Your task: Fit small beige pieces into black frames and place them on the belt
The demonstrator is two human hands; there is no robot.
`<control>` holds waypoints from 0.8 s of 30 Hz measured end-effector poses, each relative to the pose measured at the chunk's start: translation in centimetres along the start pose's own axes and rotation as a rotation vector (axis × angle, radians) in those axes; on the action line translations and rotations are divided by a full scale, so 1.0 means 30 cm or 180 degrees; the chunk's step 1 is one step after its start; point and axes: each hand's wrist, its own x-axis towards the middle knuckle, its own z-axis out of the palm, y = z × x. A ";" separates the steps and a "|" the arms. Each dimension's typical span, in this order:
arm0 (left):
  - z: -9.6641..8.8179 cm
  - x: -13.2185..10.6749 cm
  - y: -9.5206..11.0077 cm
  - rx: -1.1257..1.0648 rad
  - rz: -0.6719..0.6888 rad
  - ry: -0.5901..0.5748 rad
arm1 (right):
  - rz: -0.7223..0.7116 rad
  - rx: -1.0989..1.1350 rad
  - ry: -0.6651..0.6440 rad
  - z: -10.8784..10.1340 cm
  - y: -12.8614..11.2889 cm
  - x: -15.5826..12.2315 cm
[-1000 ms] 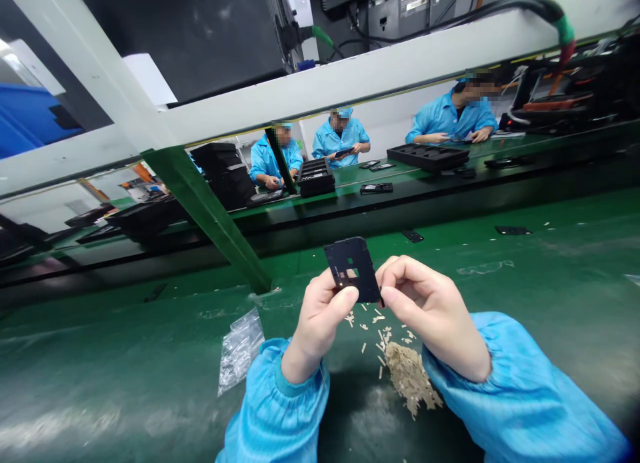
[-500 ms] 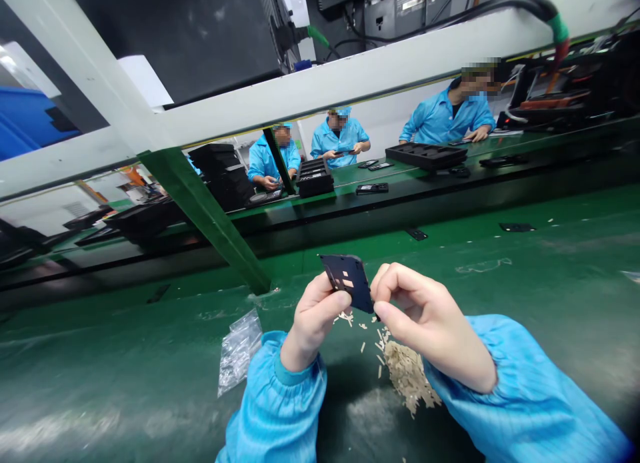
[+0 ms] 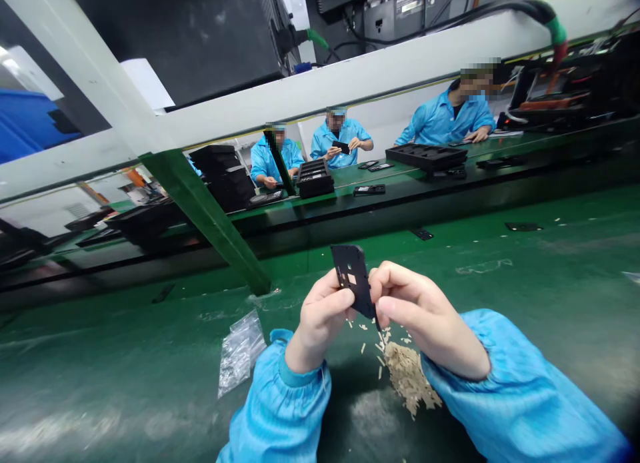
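Observation:
My left hand [image 3: 325,316] is closed on a thin black phone cover [image 3: 357,276] with small cut-outs, pinching its left side between thumb and fingers and holding it tilted above the bench. My right hand [image 3: 415,310] has its thumb and forefinger closed at the cover's right edge; what they pinch is hidden. A narrow black strip [image 3: 378,323] hangs below the cover's lower corner, near the right fingertips; I cannot tell whether it is attached. Beneath my hands lies a pile of small beige strips [image 3: 407,376], with several scattered beside it.
The green bench [image 3: 150,370] bears a clear plastic bag [image 3: 243,353] to the left. Flat black pieces [image 3: 423,234] lie toward the back. A green post [image 3: 210,223] rises at left. Beyond a ledge, several people in blue work near black trays [image 3: 425,158].
The phone cover has turned more upright and shifted slightly right, with its cut-out face more toward me. My left hand moved a little right with it; my right fingers stay at its edge.

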 end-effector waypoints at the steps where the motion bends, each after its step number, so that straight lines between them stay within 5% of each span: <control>1: 0.008 0.001 0.005 -0.0088 -0.0078 0.0031 | 0.0010 0.0054 -0.0020 -0.002 0.003 -0.001; 24: 0.072 -0.025 0.054 -0.0374 -0.0673 0.0075 | -0.0358 -0.0499 -0.0046 -0.005 -0.006 -0.013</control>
